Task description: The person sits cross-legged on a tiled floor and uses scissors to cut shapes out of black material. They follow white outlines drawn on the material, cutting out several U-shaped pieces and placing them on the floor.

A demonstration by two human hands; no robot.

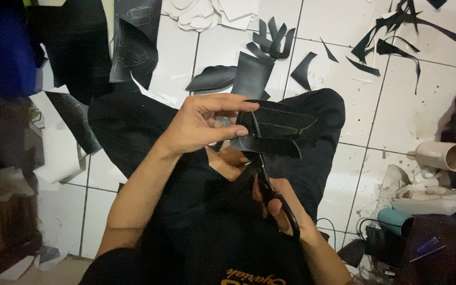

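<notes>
Two bare hands over a lap | left hand (pixel 199 124) pinching a black sheet piece (pixel 275 129) between thumb and fingers | right hand (pixel 283 208) closed through black scissors (pixel 270 187), blades at the piece's lower edge | white tiled floor (pixel 397 105) strewn with black scraps (pixel 270 39).

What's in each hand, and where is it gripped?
Left hand pinches the black cut-out piece by its left edge; right hand holds scissors by the handle loops.
</notes>
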